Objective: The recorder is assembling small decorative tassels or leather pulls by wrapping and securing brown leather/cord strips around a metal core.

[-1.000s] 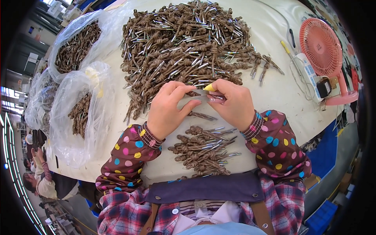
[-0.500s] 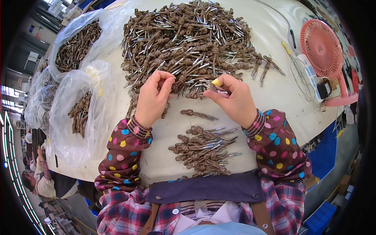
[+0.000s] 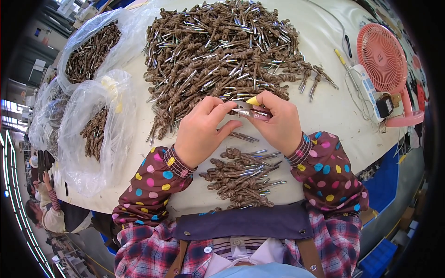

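Note:
My right hand (image 3: pixel 280 121) is closed around small thread snips (image 3: pixel 252 111) with dark red handles and silver blades pointing left. A yellow patch shows by its index fingertip. My left hand (image 3: pixel 204 127) is at the blades, its index fingertip beside them and its thumb stretched out lower, with a gap between; no thing shows in that gap. Beyond both hands spreads a large pile of knotted brown cord bundles (image 3: pixel 218 51) with shiny metal tips. Below them lies a smaller heap of the same bundles (image 3: pixel 238 180). One single bundle (image 3: pixel 244 137) is partly hidden by my hands.
At the left, clear plastic bags (image 3: pixel 74 139) hold more brown bundles. A pink fan (image 3: pixel 382 58), a white power strip (image 3: pixel 366 88) with a black plug, and a yellow-handled tool (image 3: pixel 340 56) are at the right. A person (image 3: pixel 48 208) is beyond the table's left edge.
My left hand has moved right and slightly nearer, from the pile's edge to the snips' blades. Its thumb and index finger have spread. My right hand with the snips has barely shifted.

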Tool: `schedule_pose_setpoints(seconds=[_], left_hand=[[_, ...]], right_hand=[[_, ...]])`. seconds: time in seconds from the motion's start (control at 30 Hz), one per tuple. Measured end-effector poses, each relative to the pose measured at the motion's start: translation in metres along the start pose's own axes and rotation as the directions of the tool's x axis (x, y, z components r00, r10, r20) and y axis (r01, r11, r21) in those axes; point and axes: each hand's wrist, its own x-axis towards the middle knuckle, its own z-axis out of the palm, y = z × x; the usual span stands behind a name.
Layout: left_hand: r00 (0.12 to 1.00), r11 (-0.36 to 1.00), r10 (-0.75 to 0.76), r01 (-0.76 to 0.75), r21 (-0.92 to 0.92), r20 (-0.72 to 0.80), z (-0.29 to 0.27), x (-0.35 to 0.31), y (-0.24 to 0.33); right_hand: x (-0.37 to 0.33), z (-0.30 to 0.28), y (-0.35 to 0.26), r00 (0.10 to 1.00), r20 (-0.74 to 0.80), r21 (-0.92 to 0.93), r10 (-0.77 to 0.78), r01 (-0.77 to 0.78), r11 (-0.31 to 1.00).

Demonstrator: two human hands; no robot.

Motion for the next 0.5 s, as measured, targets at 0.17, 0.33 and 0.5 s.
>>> schedule_pose_setpoints(seconds=[0.17,0.33,0.5], left_hand=[[0.993,0.997,0.083,-0.082,0.014,-0.081,0.003,0.000,-0.006],[0.998,0.983,-0.007,-0.003,-0.182,-0.054,-0.004,0.005,-0.015],[0.999,0.951,0.033,-0.029,-0.308,0.007,-0.007,0.008,-0.026]], right_hand=[[-0.001,0.005,0.003,1.000,-0.016,0.090,0.025,-0.023,0.996],[0.001,0.001,0.003,0.981,0.068,0.266,0.183,-0.195,0.944],[0.003,0.004,0.008,0.973,0.093,0.396,0.213,-0.232,0.888]])
